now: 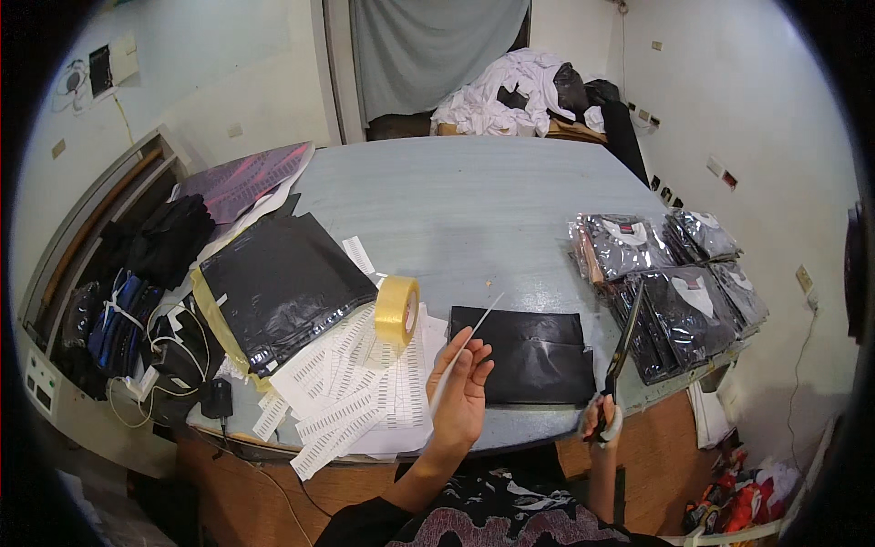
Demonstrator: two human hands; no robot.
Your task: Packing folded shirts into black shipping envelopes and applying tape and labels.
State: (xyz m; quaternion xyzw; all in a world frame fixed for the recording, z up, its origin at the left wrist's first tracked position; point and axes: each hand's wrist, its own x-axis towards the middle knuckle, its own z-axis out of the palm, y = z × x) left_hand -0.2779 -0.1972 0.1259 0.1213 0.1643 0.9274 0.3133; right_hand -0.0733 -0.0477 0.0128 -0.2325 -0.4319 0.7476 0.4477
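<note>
My left hand (463, 390) is raised over the table's near edge, pinching a thin white paper strip (449, 372) seen almost edge-on. Below and beyond it, a flat black plastic mailer bag (529, 357) lies on the table. At that bag's right side, my right hand (602, 422) grips a pair of scissors (623, 351) by the dark handles, blades pointing up and away. Something whitish covers part of this hand. Left of my left hand, a roll of yellowish clear tape (396, 311) stands on printed paper sheets and cut strips (342, 392).
A stack of black plastic bags (283, 283) lies at the left on the pale blue table (437, 210). Folded shirts in clear bags (679, 310) are piled at the right edge. Cables and an adapter (216, 398) hang at the near left. White cloth (510, 91) is heaped beyond.
</note>
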